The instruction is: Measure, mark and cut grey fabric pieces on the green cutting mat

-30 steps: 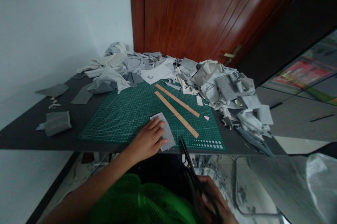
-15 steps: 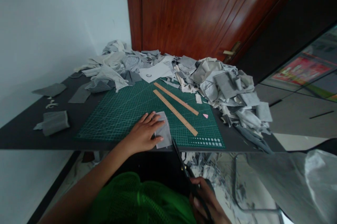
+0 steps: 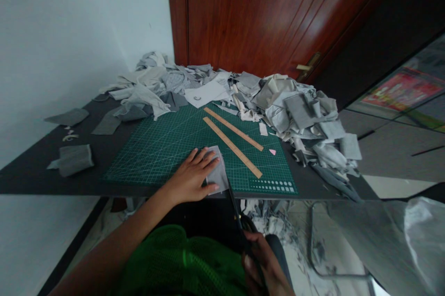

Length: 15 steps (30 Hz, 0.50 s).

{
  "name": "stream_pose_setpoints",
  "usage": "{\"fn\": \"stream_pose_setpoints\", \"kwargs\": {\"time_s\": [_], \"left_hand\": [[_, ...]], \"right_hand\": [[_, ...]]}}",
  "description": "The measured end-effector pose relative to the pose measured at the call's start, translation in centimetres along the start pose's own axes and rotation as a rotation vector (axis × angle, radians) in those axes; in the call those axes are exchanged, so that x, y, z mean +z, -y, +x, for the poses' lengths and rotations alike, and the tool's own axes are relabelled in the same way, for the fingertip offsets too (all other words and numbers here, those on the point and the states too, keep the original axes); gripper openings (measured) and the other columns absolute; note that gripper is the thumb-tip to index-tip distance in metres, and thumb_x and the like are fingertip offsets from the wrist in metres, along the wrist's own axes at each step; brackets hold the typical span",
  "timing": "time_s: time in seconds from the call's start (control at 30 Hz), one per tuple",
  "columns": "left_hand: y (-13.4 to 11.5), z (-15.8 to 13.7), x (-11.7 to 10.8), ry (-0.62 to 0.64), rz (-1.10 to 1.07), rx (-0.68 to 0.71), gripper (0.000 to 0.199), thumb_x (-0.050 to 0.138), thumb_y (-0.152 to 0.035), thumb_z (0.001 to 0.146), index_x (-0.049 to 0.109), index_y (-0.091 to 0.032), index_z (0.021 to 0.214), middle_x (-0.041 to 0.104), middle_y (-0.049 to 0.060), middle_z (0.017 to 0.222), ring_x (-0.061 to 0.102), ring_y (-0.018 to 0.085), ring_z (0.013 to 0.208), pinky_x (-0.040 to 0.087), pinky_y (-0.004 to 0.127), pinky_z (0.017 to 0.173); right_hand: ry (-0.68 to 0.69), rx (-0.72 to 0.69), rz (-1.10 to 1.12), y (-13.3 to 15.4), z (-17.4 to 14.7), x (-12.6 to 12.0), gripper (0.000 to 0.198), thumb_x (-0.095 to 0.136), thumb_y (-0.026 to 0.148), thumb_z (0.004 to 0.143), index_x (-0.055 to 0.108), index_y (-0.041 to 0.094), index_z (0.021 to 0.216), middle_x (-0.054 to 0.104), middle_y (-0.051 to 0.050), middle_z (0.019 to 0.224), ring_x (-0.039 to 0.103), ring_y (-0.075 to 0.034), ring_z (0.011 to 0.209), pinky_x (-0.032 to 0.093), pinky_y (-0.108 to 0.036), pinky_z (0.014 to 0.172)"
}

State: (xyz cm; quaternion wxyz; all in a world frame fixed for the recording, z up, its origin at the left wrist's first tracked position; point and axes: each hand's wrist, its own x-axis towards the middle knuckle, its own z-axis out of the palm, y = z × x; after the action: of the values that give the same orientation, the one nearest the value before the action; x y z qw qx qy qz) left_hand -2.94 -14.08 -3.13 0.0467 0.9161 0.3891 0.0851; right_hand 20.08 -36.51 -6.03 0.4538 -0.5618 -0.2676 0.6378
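Note:
A small grey piece of fabric (image 3: 217, 176) lies at the front edge of the green cutting mat (image 3: 153, 148). My left hand (image 3: 191, 175) rests flat on its left part, fingers spread, holding nothing. Below the table edge, my right hand (image 3: 262, 259) is wrapped round the handles of black scissors (image 3: 233, 203). Their blades point up and away, with the tips at the fabric's right edge. Whether the blades are parted is hard to make out. Two wooden rulers (image 3: 232, 147) lie slanted on the mat beyond the fabric.
Heaped fabric scraps (image 3: 295, 106) cover the back and right of the dark table (image 3: 21, 171). A folded grey cloth (image 3: 74, 159) lies at the left. A pink chip (image 3: 272, 152) sits near the mat's right side. A metal-framed chair (image 3: 311, 249) and floor scraps show below.
My right hand and the scissors have shifted slightly left, the blades lying along the fabric's right edge. The left hand stays on the fabric.

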Motion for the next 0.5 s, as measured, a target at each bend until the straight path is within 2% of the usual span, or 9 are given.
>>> {"fn": "stream_pose_setpoints", "kwargs": {"time_s": [0.07, 0.2, 0.33, 0.5], "left_hand": [[-0.03, -0.04, 0.02, 0.001, 0.005, 0.001, 0.077, 0.059, -0.061, 0.095, 0.043, -0.02, 0.158, 0.033, 0.011, 0.171, 0.016, 0.036, 0.161, 0.008, 0.055, 0.13], [-0.04, -0.1, -0.08, 0.002, 0.009, 0.003, 0.08, 0.058, -0.064, 0.095, 0.042, -0.019, 0.159, 0.032, 0.011, 0.171, 0.016, 0.036, 0.161, 0.009, 0.056, 0.13], [-0.12, -0.08, -0.32, 0.015, 0.01, 0.008, 0.079, 0.058, -0.063, 0.095, 0.041, -0.019, 0.159, 0.033, 0.012, 0.17, 0.018, 0.037, 0.161, 0.01, 0.056, 0.13], [-0.19, -0.17, -0.3, -0.003, -0.006, 0.009, 0.079, 0.057, -0.064, 0.096, 0.041, -0.019, 0.159, 0.035, 0.012, 0.17, 0.017, 0.037, 0.161, 0.009, 0.056, 0.13]], "right_hand": [[-0.033, 0.035, -0.02, 0.07, -0.22, 0.42, 0.058, 0.082, 0.067, 0.076, 0.065, 0.028, 0.117, 0.053, 0.006, 0.067, 0.035, -0.006, 0.044, 0.026, -0.019, 0.042], [-0.011, 0.044, -0.014, 0.41, -0.4, 0.78, 0.064, 0.081, 0.07, 0.075, 0.063, 0.028, 0.12, 0.047, 0.009, 0.062, 0.029, -0.004, 0.041, 0.028, -0.018, 0.041], [-0.007, 0.02, -0.045, 0.62, -0.34, 0.73, 0.067, 0.078, 0.071, 0.077, 0.06, 0.026, 0.123, 0.048, 0.01, 0.061, 0.027, -0.004, 0.04, 0.025, -0.017, 0.04], [0.009, 0.056, -0.044, 0.9, -0.27, 0.62, 0.067, 0.078, 0.071, 0.077, 0.059, 0.025, 0.123, 0.049, 0.009, 0.065, 0.028, -0.003, 0.04, 0.025, -0.016, 0.04]]}}
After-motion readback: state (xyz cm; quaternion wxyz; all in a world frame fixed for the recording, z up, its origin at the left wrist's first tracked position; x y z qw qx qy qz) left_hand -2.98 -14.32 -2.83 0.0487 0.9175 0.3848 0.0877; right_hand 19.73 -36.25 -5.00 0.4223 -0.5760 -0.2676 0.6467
